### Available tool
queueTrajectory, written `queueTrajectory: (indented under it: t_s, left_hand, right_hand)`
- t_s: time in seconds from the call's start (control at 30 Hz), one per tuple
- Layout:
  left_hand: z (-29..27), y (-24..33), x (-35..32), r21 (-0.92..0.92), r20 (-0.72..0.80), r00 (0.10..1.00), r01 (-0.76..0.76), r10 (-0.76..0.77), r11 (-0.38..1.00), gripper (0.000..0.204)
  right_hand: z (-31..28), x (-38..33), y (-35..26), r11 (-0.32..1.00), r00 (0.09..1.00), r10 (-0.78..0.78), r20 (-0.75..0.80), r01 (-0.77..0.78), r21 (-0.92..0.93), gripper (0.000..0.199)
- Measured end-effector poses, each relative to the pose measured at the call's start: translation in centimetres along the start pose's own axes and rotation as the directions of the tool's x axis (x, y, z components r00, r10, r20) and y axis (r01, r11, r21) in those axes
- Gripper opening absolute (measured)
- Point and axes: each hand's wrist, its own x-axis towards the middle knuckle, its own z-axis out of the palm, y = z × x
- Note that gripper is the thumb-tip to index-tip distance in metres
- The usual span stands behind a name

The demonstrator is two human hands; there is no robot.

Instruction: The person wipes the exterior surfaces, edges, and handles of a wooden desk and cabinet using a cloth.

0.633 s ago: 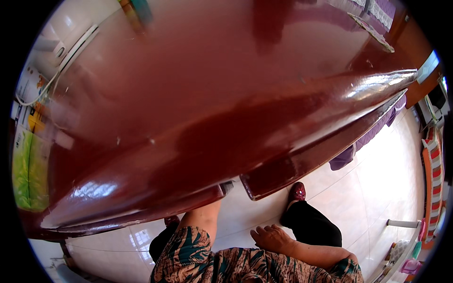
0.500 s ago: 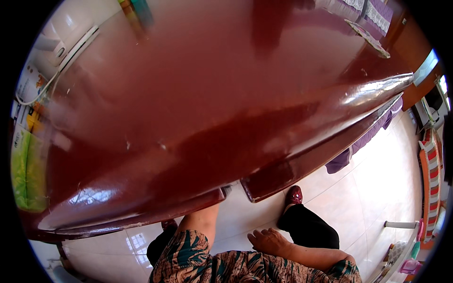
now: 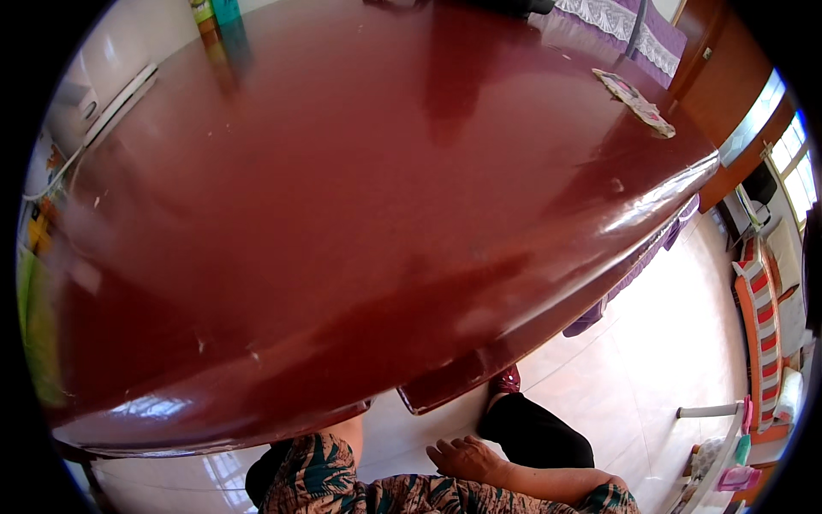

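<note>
Maroon table [image 3: 325, 231] stands beyond the slack right grip [image 3: 469, 460]; the hidden left grip's state I cannot tell.

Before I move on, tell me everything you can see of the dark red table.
The dark red table has a broad, glossy, lacquered-looking top with blurred reflections, small pale marks and a rounded front edge. Below that edge, its front board is broken by a gap. A flat patterned piece lies near the far right corner; green containers stand at the far left edge. The left forearm passes under the front edge, its hand hidden, contact unclear; the right hand looks clear of it.
</note>
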Motion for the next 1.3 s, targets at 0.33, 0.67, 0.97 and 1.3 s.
queueTrajectory:
  t_s: [0.33, 0.67, 0.97, 1.3]
  left_hand:
    - [0.9, -1.6, 0.8, -0.083, 0.011, 0.999, 0.048, -0.047, 0.995, 0.021]
    - [3.3, -4.2, -1.0, -0.223, 0.129, 0.976, 0.204, -0.178, 0.953, 0.020]
    - [4.9, -3.0, -2.7, -0.731, 0.189, 0.931, 0.346, -0.312, 0.588, 0.025]
    - [2.4, -2.2, 3.6, -0.851, 0.016, 0.965, 0.150, -0.261, 0.502, 0.026]
  right_hand:
    - [-1.3, 0.5, -0.1, 0.992, 0.952, 0.008, 0.305, -0.046, 0.116, 0.044]
    - [-0.9, 1.7, -0.9, 0.979, 0.938, -0.075, 0.338, 0.005, 0.204, 0.044]
    - [-1.9, 2.9, -1.4, 0.983, 0.939, -0.111, 0.327, 0.056, 0.173, 0.042]
    - [1.2, 2.1, 0.0, 0.974, 0.944, -0.124, 0.307, 0.056, 0.222, 0.039]
